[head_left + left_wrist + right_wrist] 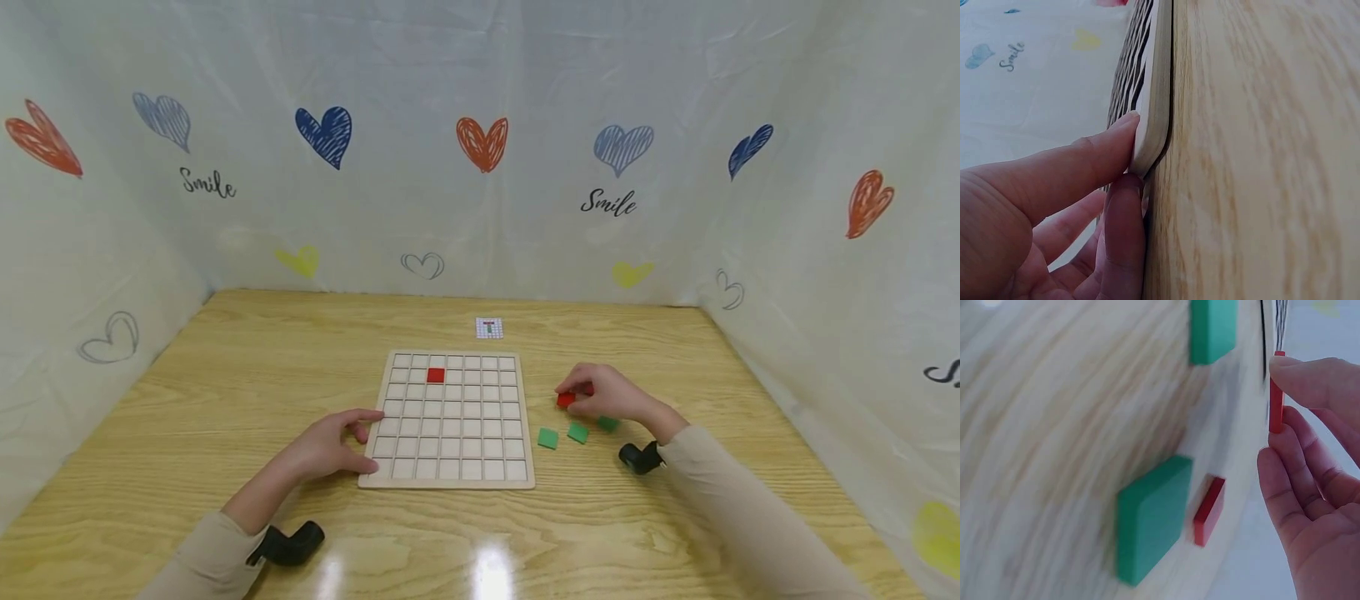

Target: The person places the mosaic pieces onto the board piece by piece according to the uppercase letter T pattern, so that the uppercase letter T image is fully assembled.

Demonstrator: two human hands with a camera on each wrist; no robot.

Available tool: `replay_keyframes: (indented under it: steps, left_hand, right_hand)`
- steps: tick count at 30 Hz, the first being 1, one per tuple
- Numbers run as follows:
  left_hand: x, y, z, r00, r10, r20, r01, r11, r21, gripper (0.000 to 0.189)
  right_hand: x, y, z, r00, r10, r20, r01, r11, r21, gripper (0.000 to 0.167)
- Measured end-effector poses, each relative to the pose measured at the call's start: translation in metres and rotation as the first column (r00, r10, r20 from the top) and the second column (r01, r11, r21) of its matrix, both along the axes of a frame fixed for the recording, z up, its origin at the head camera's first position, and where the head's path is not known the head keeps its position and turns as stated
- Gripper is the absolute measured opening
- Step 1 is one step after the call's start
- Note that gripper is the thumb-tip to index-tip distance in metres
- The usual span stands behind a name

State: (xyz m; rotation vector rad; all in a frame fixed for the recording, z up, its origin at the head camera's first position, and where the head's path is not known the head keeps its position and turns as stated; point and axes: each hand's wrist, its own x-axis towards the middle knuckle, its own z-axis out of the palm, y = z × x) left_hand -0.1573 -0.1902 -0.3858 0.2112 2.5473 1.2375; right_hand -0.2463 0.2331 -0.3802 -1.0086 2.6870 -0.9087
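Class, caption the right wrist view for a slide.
Right hand pinching a red tile, green tiles lying on the table.

Both sleeves [742,504] are long and plain beige, each with a black device [296,543] at its end (elbow-shaped).

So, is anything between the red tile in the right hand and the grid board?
Nothing visible stands between the red tile in the right hand and the grid board; the green tiles lie on the path's near side.

head: high, forward-down | wrists: close, low, sideways | head+left wrist share: board [451,427]
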Motion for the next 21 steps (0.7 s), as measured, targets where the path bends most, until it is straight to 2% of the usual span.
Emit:
replay_keyframes:
  steps: [21]
  left_hand:
    - [0.000,0.000,0.000,1.000,-0.017,-0.024,0.017,1.000,0.003,0.069]
  right_hand:
    - [-0.008,-0.038,0.007,1.000,0.030,0.006,-0.029,0.999,-0.036,0.020]
